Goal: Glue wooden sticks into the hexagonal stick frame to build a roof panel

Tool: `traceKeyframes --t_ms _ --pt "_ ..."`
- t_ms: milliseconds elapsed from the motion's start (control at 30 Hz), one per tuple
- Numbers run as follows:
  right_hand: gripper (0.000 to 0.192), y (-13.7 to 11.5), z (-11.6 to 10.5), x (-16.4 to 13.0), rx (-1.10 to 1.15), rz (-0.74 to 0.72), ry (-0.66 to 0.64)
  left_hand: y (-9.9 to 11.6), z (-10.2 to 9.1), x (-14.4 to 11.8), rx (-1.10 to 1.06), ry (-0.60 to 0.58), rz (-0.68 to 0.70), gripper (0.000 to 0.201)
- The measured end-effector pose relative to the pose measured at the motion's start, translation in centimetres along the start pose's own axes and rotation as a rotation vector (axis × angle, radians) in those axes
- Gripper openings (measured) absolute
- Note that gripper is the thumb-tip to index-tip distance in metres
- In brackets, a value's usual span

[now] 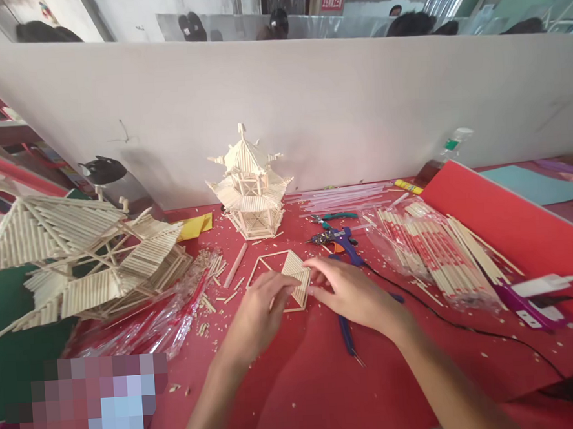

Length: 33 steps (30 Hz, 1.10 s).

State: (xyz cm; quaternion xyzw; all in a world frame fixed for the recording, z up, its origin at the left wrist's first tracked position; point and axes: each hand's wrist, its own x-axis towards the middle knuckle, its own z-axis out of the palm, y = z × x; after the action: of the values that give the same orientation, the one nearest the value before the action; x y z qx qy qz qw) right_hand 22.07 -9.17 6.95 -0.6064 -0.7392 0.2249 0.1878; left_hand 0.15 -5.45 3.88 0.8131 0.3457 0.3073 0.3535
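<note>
A flat panel of glued wooden sticks (290, 276), partly filled in, lies on the red table (301, 382). My left hand (258, 313) rests on its near left side, fingertips pressing on the sticks. My right hand (347, 288) touches the panel's right edge with its fingertips. Neither hand lifts anything. A small stick pagoda (250, 184) stands just behind the panel.
A large stick roof model (80, 259) fills the left. A blue glue gun (339, 239) with a black cord, green-handled pliers (333, 218), blue-handled pliers (347, 337) and clear glue sticks lie right of the panel. Bagged chopsticks (429, 251) sit at right. A white partition (309, 103) stands behind.
</note>
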Motion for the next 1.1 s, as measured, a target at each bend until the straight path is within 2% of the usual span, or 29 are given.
traceKeyframes --t_ms 133,200,267,433,733,967,1100 --pt "0.029 -1.5 1.5 1.4 0.342 -0.057 -0.040 -0.9 -0.7 0.8 -0.246 0.228 -0.130 0.013" --pt "0.017 -1.7 2.5 1.9 0.429 -0.066 0.012 -1.7 -0.5 0.6 -0.347 0.290 -0.126 0.014" --pt "0.014 -1.6 3.3 2.1 0.466 -0.085 0.079 -2.4 -0.2 0.2 -0.368 0.309 -0.126 0.017" --pt "0.013 -0.9 4.2 2.0 0.463 -0.122 0.182 -3.3 0.0 -0.3 -0.247 0.287 -0.169 0.019" --pt "0.011 -0.3 5.0 2.1 0.329 -0.208 0.255 -3.2 -0.1 -0.1 -0.044 0.234 -0.141 0.017" --pt "0.014 0.2 5.6 2.3 0.212 -0.187 0.258 -3.4 0.5 -0.4 0.094 0.191 -0.050 0.014" --pt "0.014 0.4 5.8 2.6 0.185 -0.169 0.262 -3.7 1.1 -0.6 0.212 0.137 -0.011 0.024"
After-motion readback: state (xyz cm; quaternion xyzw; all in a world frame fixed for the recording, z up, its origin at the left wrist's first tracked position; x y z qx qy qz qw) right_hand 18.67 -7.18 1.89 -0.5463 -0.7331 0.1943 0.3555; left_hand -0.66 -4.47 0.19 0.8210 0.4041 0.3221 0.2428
